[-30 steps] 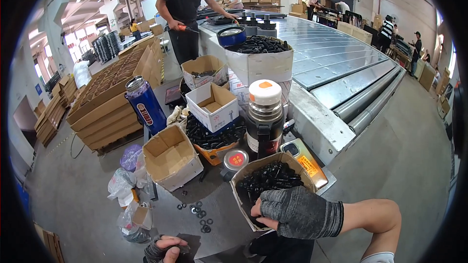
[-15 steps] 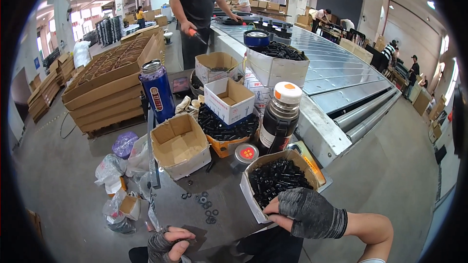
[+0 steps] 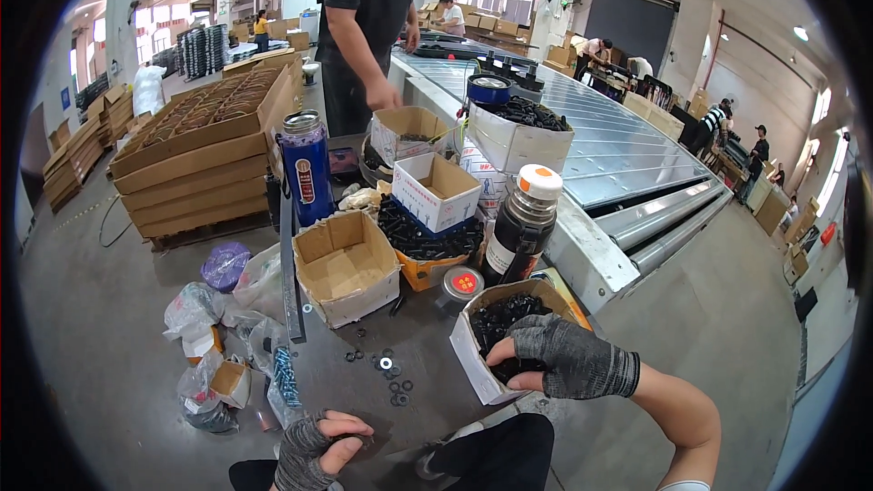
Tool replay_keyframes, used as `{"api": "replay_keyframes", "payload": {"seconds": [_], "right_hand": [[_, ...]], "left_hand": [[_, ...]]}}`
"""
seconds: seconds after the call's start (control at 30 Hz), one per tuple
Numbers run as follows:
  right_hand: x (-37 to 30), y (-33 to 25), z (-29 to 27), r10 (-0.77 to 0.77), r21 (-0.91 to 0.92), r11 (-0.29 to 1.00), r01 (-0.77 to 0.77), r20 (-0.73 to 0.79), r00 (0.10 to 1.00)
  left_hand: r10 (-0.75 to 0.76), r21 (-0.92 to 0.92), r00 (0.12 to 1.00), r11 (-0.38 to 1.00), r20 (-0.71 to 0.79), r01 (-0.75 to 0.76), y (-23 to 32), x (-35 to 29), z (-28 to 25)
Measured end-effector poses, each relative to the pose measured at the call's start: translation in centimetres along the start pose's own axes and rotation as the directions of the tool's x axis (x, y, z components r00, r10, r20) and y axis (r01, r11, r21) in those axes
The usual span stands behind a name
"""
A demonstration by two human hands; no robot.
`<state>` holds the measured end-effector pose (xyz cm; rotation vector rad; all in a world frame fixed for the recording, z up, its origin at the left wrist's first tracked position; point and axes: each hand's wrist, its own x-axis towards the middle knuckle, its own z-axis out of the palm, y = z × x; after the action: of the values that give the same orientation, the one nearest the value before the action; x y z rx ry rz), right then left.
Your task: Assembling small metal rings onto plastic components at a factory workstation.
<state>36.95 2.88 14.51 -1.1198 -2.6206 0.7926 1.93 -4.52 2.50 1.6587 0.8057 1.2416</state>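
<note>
My right hand (image 3: 577, 359), in a grey fingerless glove, reaches into a white cardboard box (image 3: 473, 371) of small black screw-like parts (image 3: 509, 314). Its thumb and forefinger stand apart among the parts, their tips touching them. My left hand (image 3: 314, 448), gloved alike, hovers low over the table's near edge. Its fingers are curled together with the thumb; whatever lies between them is hidden. Several black rings (image 3: 399, 393) lie loose on the dark tabletop (image 3: 350, 391) between the hands, with one pale washer (image 3: 386, 364) among them.
Behind stand an open cardboard box (image 3: 346, 268), a small white box (image 3: 436, 191) over more black parts, a black thermos (image 3: 521, 232), a blue bottle (image 3: 307, 168) and a lidded jar (image 3: 462, 285). Plastic bags (image 3: 195, 309) hang at left. A co-worker (image 3: 364, 27) stands beside the roller conveyor (image 3: 618, 118).
My right hand has moved from the box's near edge farther in over the parts. My left hand stays low and curled. The co-worker's hand has come down to a box at the back.
</note>
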Motion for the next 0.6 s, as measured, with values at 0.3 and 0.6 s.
{"api": "replay_keyframes", "payload": {"seconds": [0.3, 0.6], "right_hand": [[0.2, -0.2, 1.3, -0.186, -0.107, 0.980, 0.167, -0.200, 0.962], [0.1, -1.1, 1.6, -0.101, -0.199, 0.978, 0.065, -0.175, 0.979]], "left_hand": [[-0.014, 0.152, 0.999, 0.988, 0.035, 0.009, -0.9, -0.4, -0.7], [0.216, 0.585, 0.968, 0.772, 0.129, -0.250, -0.7, 4.1, -0.2]]}}
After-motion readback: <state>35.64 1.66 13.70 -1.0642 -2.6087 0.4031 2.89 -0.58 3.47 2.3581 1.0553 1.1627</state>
